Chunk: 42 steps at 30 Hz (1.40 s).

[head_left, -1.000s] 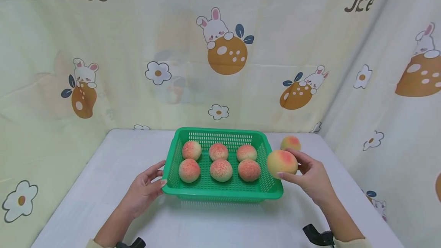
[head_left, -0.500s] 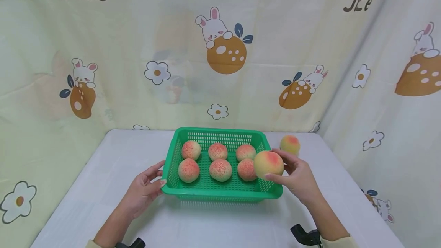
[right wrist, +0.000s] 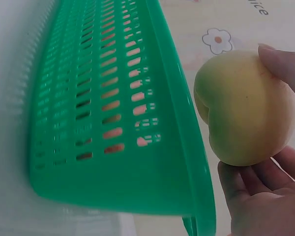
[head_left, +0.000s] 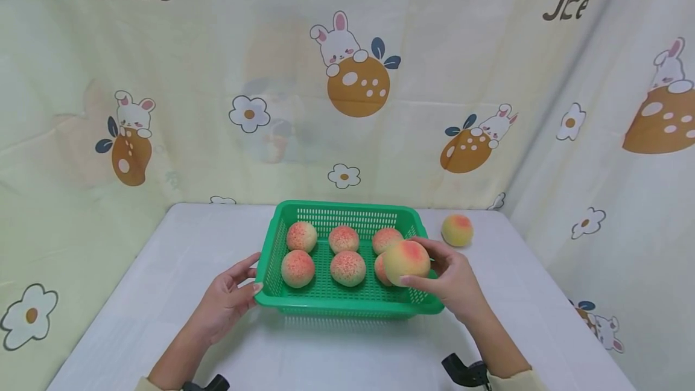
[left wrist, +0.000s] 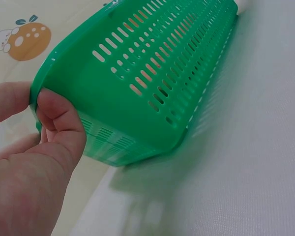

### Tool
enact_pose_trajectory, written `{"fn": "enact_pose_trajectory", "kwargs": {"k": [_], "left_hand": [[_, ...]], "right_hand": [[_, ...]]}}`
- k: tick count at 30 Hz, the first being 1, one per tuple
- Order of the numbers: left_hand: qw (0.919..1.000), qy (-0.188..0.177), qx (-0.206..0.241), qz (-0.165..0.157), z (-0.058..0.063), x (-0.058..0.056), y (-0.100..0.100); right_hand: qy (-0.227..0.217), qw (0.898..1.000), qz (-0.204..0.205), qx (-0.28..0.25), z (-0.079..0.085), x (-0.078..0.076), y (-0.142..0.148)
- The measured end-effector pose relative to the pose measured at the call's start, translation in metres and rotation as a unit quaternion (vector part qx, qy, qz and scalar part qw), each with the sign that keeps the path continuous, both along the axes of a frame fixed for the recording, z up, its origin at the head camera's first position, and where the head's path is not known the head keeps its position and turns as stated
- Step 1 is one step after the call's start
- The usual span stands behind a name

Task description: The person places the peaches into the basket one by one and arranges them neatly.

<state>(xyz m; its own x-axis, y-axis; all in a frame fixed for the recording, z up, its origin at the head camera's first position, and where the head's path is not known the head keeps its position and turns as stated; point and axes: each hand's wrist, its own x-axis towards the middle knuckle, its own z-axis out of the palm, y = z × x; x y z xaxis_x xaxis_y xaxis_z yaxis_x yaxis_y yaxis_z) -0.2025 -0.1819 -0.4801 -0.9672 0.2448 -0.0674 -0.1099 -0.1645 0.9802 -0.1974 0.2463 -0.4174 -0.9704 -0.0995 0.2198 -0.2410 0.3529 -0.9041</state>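
A green plastic basket [head_left: 347,303] with slotted walls stands on the table. Inside are two rows of reddish speckled peaches [head_left: 348,268], several in all. My left hand [head_left: 225,301] pinches the basket's left rim between thumb and fingers, and the left wrist view shows the thumb pressed on the outer wall [left wrist: 78,81]. Over the basket's right part, my right hand [head_left: 453,282] holds a larger yellow peach [head_left: 407,262] with a red blush. That peach hides part of the front right speckled one. In the right wrist view the held peach [right wrist: 246,108] appears above the rim.
Another yellow peach [head_left: 457,230] lies on the white table [head_left: 358,355], beyond the basket's back right corner. Behind the table hangs a printed curtain [head_left: 347,143], with a second curtain panel [head_left: 613,168] along the right side.
My right hand has carried the yellow peach leftward, from the basket's right edge to over its right part. The left hand and the basket have stayed put.
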Motion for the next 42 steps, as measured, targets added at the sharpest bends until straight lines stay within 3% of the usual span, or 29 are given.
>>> {"fn": "enact_pose_trajectory", "kwargs": {"k": [9, 24, 42], "left_hand": [[0.9999, 0.010, 0.006, -0.010, -0.002, 0.001, -0.001], [0.9994, 0.024, 0.016, -0.019, 0.001, 0.002, -0.001], [0.9998, 0.011, 0.011, -0.010, 0.000, 0.001, 0.000]], "right_hand": [[-0.021, 1.000, 0.013, -0.014, -0.001, -0.001, -0.015], [-0.020, 0.999, 0.041, -0.026, 0.000, -0.007, -0.034], [-0.056, 0.996, 0.063, -0.029, -0.003, -0.015, -0.055]]}}
